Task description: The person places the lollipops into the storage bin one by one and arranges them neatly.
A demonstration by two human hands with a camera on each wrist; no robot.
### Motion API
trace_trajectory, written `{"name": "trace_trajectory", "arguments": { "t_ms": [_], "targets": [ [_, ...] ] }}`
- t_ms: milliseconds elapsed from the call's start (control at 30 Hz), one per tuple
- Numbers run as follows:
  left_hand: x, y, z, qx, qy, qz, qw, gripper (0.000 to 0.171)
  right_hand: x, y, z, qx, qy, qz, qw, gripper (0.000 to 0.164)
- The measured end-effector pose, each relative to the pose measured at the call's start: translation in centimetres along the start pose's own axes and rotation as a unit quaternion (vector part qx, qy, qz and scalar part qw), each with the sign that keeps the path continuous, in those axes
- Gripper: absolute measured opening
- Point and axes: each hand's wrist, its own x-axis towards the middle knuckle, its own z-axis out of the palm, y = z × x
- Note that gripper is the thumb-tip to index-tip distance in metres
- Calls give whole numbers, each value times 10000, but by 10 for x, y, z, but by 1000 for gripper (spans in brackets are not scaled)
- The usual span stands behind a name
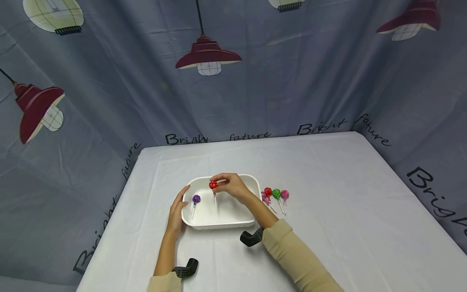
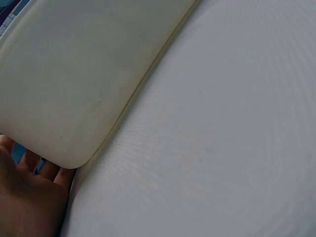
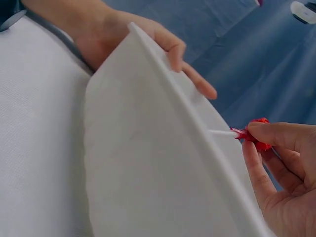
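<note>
I'd lower the red-wrapped round lollipop (image 1: 213, 185), pinched in right hand (image 1: 232, 187), stick-first, left hand (image 1: 176, 211) gripping white rectangular plastic tray (image 1: 233, 212).

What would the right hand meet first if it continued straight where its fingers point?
Probably the white tray's left rim, near the left hand; depth is unclear, so it might pass above.

Grey-blue drapes (image 1: 262, 97) with printed lamps (image 1: 208, 54) hang behind a white table (image 1: 346, 202).
</note>
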Motion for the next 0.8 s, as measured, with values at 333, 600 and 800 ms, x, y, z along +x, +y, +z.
{"name": "trace_trajectory", "arguments": {
  "t_ms": [333,600,800],
  "targets": [
    [-3,11,1,-104,-151,-87,9998,55,11,15,16,-782,-227,-38,9967,32],
    [-7,24,5,-7,-140,-199,9997,56,22,26,29,-1454,-188,-228,9889,30],
    [-7,24,6,-29,-185,-173,9997,56,24,29,35,-1895,-150,-124,9817,28]
  ]
}}
